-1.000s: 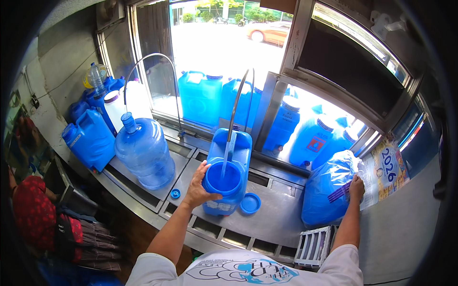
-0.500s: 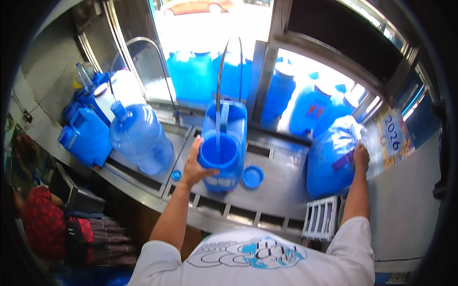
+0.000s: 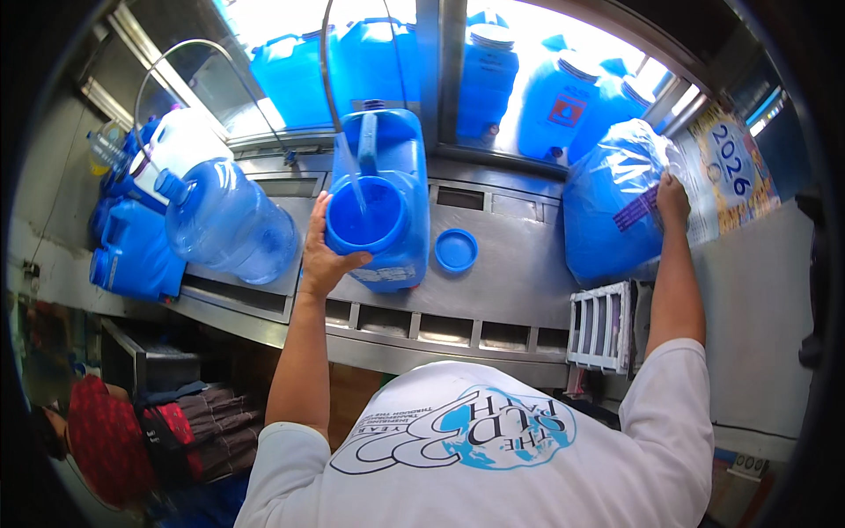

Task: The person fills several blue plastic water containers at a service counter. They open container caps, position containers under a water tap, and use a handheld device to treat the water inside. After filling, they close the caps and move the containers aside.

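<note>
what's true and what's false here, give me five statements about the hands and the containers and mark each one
1. The left hand touches the neck of the blue jug. True.
2. The right hand touches nothing. False: it grips the clear plastic bag around a blue container.
3. A stream of water runs into the jug. True.
4. The jug's mouth is capped. False: it is open, and a round blue lid lies on the metal counter to the jug's right.
5. The clear blue bottle is left of the jug. True.
</note>
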A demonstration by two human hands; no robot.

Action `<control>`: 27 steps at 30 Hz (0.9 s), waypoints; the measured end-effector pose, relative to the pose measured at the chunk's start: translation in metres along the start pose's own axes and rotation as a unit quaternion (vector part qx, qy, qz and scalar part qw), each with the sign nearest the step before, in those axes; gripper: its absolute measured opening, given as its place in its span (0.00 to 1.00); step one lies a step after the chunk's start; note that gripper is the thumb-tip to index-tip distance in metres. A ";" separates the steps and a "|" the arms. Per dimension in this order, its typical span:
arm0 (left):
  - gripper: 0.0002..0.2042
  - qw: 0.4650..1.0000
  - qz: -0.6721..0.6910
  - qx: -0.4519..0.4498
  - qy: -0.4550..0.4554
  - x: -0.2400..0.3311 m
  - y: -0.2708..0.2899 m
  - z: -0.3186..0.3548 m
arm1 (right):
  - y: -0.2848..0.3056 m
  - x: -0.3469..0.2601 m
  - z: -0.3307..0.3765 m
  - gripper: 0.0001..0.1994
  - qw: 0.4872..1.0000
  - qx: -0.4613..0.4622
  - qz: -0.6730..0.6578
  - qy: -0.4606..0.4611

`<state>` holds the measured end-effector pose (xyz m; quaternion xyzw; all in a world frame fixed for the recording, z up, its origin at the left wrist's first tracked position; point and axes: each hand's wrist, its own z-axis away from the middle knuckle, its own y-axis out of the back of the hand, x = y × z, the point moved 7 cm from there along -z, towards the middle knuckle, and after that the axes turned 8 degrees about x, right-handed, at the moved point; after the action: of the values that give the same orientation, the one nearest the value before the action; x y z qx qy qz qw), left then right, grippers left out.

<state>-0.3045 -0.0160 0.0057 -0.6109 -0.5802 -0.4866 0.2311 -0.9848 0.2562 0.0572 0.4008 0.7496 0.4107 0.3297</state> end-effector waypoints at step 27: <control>0.59 0.998 0.048 -0.005 0.046 -0.009 -0.002 0.003 | 0.011 -0.008 0.008 0.25 1.000 0.005 0.000 -0.023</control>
<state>-0.3041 -0.0176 -0.0037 -0.6163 -0.5362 -0.5054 0.2778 -0.9705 0.2556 0.0642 0.4121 0.7439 0.3973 0.3449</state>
